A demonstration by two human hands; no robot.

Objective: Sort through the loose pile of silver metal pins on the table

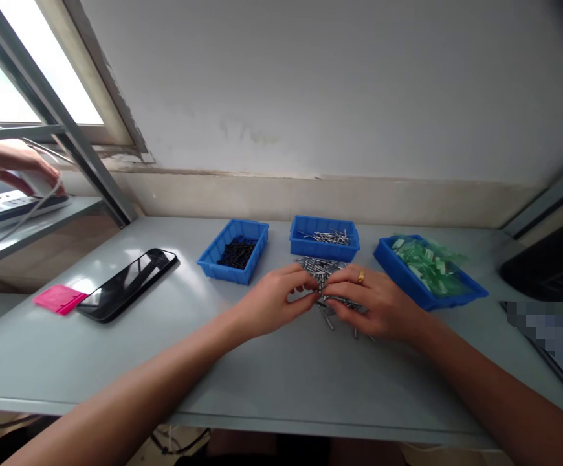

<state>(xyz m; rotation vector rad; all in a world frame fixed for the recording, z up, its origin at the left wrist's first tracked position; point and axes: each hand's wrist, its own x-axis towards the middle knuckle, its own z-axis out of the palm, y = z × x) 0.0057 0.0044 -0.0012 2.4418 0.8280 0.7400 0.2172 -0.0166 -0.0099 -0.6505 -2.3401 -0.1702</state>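
A loose pile of thin silvery metal pins (318, 265) lies on the grey table, some of it hidden under my hands. My left hand (281, 296) reaches in from the left, thumb and fingertips pinched together at the pile; whatever is between them is too small to name. From the other side comes my right hand (376, 301), a gold ring on one finger. Its fingertips meet the left ones over the pins, bent in a loose pinch whose content I cannot make out. Several pins stick out below both hands. Right behind the pile stands a blue tray (325, 248) with more pins.
To the left is a blue tray (228, 272) of black screw-like pieces. On the right, another blue tray (427, 299) holds green plastic packets. A black phone (126, 285) and a pink item (61, 299) lie left. Another person's hand (24, 165) touches a power strip (17, 207).
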